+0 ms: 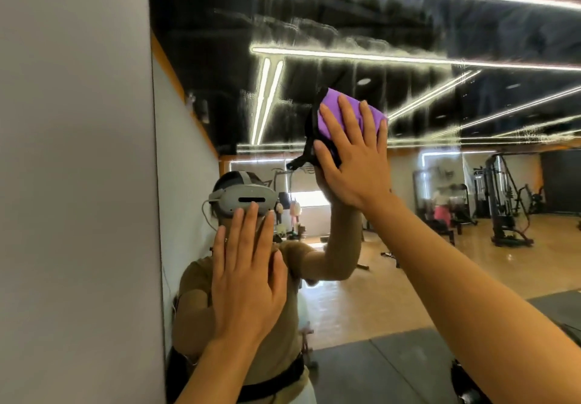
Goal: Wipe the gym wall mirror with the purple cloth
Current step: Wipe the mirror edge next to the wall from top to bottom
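Right hand is spread flat w/ fingers straight, pressing the purple cloth onto the mirror at about 1 o'clock, prob so the whole pad stays in contact. Left hand is splayed flat on the glass at 7 o'clock, looks like bracing. Streaks up top at 12 seem unwiped, tho could be glare.

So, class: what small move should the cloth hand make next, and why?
Probably slide the right hand, pressing the cloth flat on the mirror, up and left: hazy streaks still cover the glass there. The left hand braces flat below.
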